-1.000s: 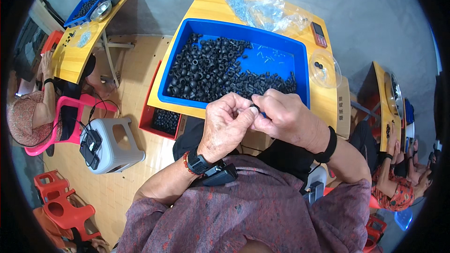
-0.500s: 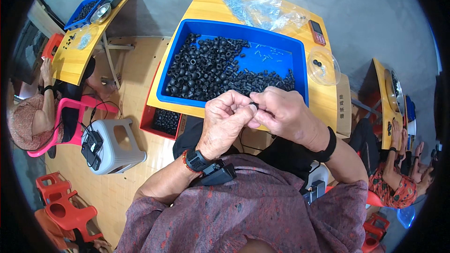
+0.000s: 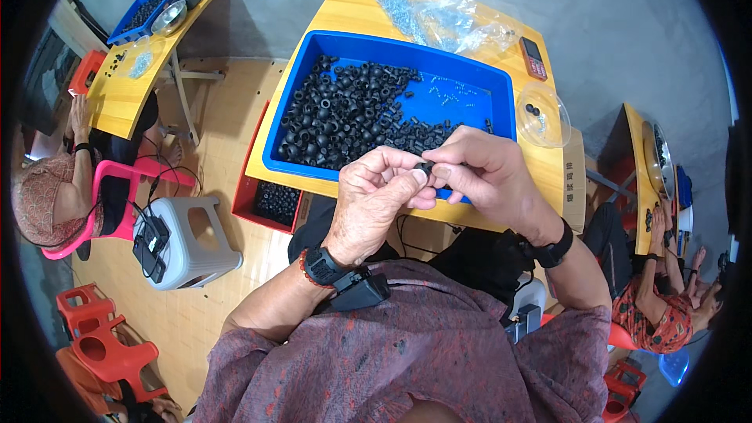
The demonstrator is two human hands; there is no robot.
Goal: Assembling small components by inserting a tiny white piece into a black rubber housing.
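My left hand (image 3: 376, 192) pinches a small black plastic part (image 3: 424, 167) between thumb and fingers, over the near edge of a blue tray (image 3: 392, 41). My right hand (image 3: 486, 176) is closed too, its thumb and forefinger meeting the part from the right. Whether it is one piece or two joined pieces, I cannot tell. Inside the tray, round hollow black caps (image 3: 321, 117) are heaped on the left and smaller black cylinders (image 3: 411, 135) lie toward the middle. Several tiny silvery springs (image 3: 450, 92) are scattered on the tray's bare right side.
Behind the tray lies a clear bag of springs (image 3: 439, 19), with a red phone (image 3: 533, 58) and a clear round dish (image 3: 544, 115) to its right. A red box (image 3: 249, 202) of black parts stands below the table's left edge. Other people sit at tables on both sides.
My hands have drawn slightly apart, and the black part now shows more between the fingertips. The right hand has turned, its fingers rising higher over the tray's near edge.
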